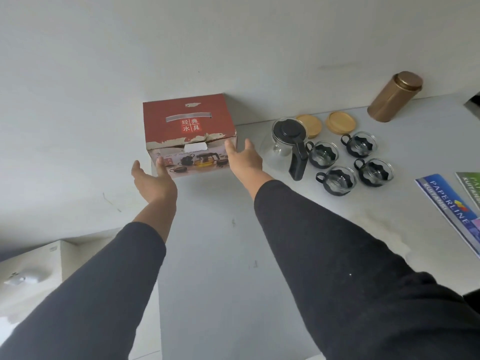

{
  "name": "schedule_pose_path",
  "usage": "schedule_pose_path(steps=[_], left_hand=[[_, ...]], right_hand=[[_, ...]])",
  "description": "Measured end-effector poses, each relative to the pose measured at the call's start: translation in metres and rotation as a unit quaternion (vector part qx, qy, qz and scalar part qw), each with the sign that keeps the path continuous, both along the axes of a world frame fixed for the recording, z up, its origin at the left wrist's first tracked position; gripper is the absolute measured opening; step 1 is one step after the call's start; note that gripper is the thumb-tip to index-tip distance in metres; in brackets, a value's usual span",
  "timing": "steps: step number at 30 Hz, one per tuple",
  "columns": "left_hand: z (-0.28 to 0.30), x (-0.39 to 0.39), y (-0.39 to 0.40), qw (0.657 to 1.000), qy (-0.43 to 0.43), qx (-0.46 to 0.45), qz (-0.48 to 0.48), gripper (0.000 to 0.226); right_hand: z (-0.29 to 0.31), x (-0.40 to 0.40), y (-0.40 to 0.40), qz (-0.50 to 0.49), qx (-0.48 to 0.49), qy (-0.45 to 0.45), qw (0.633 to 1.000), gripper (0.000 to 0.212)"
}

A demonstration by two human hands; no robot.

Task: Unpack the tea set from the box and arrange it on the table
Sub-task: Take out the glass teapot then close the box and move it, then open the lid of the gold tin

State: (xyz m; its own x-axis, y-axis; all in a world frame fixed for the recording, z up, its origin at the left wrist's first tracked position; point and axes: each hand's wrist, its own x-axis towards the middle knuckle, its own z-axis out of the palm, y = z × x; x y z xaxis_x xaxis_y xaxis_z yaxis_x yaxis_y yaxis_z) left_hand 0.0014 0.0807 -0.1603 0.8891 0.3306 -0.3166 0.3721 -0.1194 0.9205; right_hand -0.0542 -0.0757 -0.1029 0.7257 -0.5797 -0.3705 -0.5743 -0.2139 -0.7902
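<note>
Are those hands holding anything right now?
No. Both open hands, left and right, flank the closed red cardboard box; no grip has closed on it.

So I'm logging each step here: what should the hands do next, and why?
Probably close both open hands onto the red box and move it aside. The left hand and right hand flank its front corners without gripping, its flaps look shut, and the glass teapot, four glass cups and two wooden lids already stand on the table.
</note>
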Motion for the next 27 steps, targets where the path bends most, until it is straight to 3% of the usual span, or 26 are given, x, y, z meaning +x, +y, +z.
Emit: schedule_pose_path(steps=[6,10,15,22,27], left_hand=[[0.018,-0.042,-0.031,0.998,0.014,0.001,-0.054,0.049],[0.037,-0.069,-0.055,0.996,-0.017,-0.014,-0.086,0.044],[0.053,-0.097,-0.087,0.992,-0.057,0.032,-0.110,0.044],[0.077,-0.126,-0.173,0.979,-0.132,0.078,-0.134,0.043],[0.090,-0.153,-0.255,0.961,-0.176,0.119,-0.176,0.040]], right_hand=[[0.029,-0.040,0.000,0.015,-0.035,-0.045,0.998,0.062],[0.047,-0.061,-0.013,0.026,-0.071,-0.063,0.995,0.054],[0.057,-0.084,-0.048,0.037,-0.107,-0.061,0.992,0.049],[0.075,-0.124,-0.151,0.059,-0.154,-0.081,0.983,0.043],[0.080,-0.157,-0.248,0.021,-0.159,-0.076,0.984,0.045]])
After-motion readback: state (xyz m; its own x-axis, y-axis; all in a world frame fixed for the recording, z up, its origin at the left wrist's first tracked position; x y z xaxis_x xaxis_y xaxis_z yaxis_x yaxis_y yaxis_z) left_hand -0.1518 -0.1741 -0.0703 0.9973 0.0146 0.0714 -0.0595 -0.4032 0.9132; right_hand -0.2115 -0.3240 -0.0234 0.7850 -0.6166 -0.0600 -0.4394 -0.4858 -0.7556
